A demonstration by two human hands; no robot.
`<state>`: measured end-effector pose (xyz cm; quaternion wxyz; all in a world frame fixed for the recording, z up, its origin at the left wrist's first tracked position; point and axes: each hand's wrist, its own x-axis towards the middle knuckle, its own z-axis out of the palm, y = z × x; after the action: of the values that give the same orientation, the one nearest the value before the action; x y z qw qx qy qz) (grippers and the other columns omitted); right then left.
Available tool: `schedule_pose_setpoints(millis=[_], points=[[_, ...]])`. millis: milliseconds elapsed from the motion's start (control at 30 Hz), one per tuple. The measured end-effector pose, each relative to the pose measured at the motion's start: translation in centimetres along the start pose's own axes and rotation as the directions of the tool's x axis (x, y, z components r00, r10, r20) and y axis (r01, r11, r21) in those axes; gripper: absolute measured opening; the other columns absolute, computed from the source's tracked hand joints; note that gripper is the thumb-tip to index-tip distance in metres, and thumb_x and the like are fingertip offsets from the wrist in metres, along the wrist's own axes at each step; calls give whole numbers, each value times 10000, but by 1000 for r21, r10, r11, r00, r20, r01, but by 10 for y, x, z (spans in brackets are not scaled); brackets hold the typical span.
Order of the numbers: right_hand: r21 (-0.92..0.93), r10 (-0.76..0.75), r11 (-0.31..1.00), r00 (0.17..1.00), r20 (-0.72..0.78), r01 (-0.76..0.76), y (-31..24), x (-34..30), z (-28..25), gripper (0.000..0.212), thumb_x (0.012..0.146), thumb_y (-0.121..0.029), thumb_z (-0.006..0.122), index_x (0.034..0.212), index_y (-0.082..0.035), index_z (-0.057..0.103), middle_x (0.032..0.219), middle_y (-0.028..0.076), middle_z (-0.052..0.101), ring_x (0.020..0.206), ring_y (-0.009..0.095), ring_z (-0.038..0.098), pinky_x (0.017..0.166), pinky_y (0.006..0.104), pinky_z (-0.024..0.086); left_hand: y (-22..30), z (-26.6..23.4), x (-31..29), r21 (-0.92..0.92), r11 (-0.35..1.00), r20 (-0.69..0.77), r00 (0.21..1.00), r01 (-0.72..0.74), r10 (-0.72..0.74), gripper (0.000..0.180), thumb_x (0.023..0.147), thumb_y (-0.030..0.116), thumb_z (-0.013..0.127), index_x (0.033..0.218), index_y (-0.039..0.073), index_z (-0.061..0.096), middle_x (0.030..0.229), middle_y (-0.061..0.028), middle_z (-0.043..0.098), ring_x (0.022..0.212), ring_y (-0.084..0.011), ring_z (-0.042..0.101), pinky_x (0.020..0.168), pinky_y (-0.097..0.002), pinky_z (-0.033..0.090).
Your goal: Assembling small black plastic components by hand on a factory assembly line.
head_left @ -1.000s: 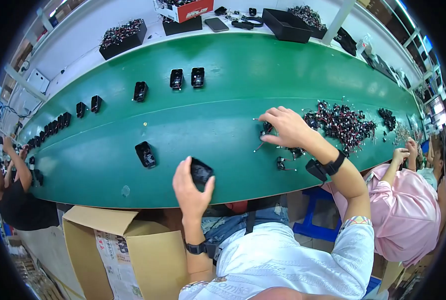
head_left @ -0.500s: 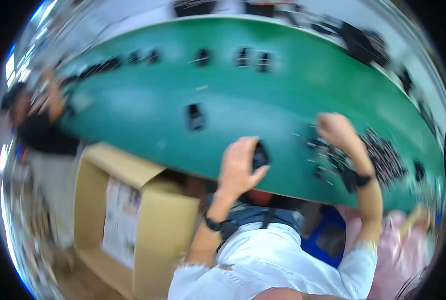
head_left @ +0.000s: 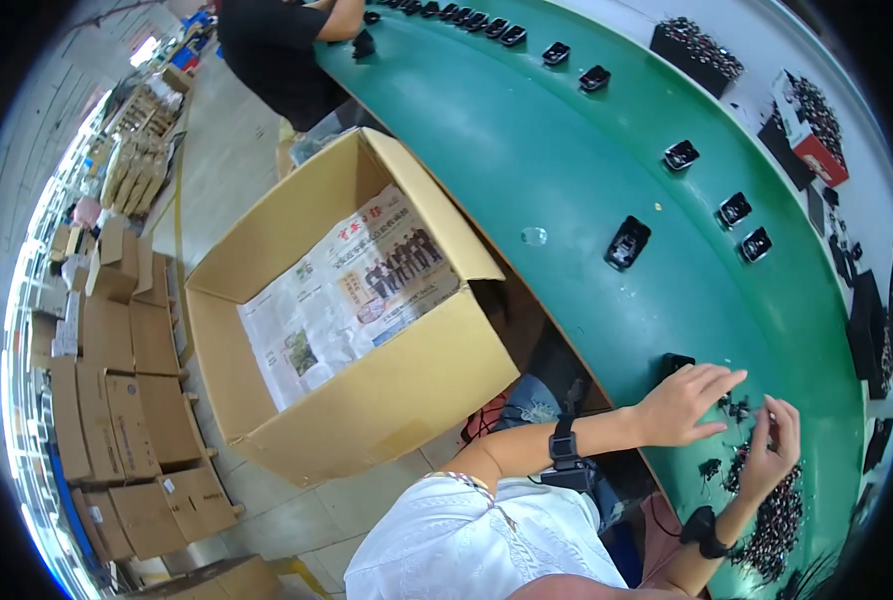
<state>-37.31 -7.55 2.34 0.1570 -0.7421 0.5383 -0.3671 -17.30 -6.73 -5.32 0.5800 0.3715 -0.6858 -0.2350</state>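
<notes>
My left hand (head_left: 682,408) is over the green table near its front edge, fingers stretched out and apart. Just behind it a black plastic housing (head_left: 675,364) shows, partly covered by the hand. My right hand (head_left: 773,450) is bent with thumb and fingertips close together, and a tiny dark bit seems to sit at the tips, too small to name. Below and beside this hand lies a heap of small black parts with wires (head_left: 779,525). A few loose ones (head_left: 735,408) lie between the hands. Another black housing (head_left: 629,243) rests farther off.
Several black housings (head_left: 681,155) line the far part of the green table (head_left: 527,160). Bins of small parts (head_left: 697,55) stand along the back. Left of me is an open cardboard box (head_left: 367,390) with newspaper inside. A person in black (head_left: 272,60) works at the far left.
The view has turned to the left, bringing the cardboard box nearer the middle. My left hand has moved off the housing toward my right hand, its fingers now spread.
</notes>
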Motion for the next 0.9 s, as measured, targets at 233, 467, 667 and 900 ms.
schedule_pose_setpoints(millis=[233, 467, 667, 900], points=[[212, 155, 968, 983, -94, -132, -2, -16, 27, 149, 939, 63, 659, 1069, 54, 730, 1061, 118, 729, 948, 159, 688, 808, 268, 557, -18, 19, 12, -168, 981, 148, 987, 94, -69, 403, 881, 191, 763, 1226, 21, 642, 1121, -158, 712, 955, -313, 707, 818, -389, 554], [509, 365, 795, 930, 31, -329, -2, -25, 62, 160, 886, -37, 762, 1037, 14, 752, 982, 54, 717, 884, 113, 652, 761, 253, 521, -25, 6, 7, -191, 953, 142, 968, 233, -209, 546, 820, 55, 799, 1322, 67, 587, 1135, -102, 761, 814, -196, 723, 678, -294, 541], [505, 425, 784, 905, -14, -360, 8, -40, 57, 153, 873, -66, 779, 1017, -16, 763, 980, 50, 727, 814, 104, 635, 684, 256, 490, -24, 12, 12, -202, 936, 355, 912, 289, -205, 550, 830, 11, 753, 1340, 58, 553, 1122, -138, 752, 868, -283, 742, 741, -355, 588], [588, 292, 796, 942, -167, -143, 10, -50, 39, 106, 906, 35, 697, 1011, 37, 688, 1135, 137, 677, 947, 130, 642, 834, 257, 535, -11, 14, 6, -23, 982, 413, 897, 185, -159, 431, 809, 19, 760, 1221, 28, 633, 1039, -126, 741, 813, -283, 703, 737, -386, 565]])
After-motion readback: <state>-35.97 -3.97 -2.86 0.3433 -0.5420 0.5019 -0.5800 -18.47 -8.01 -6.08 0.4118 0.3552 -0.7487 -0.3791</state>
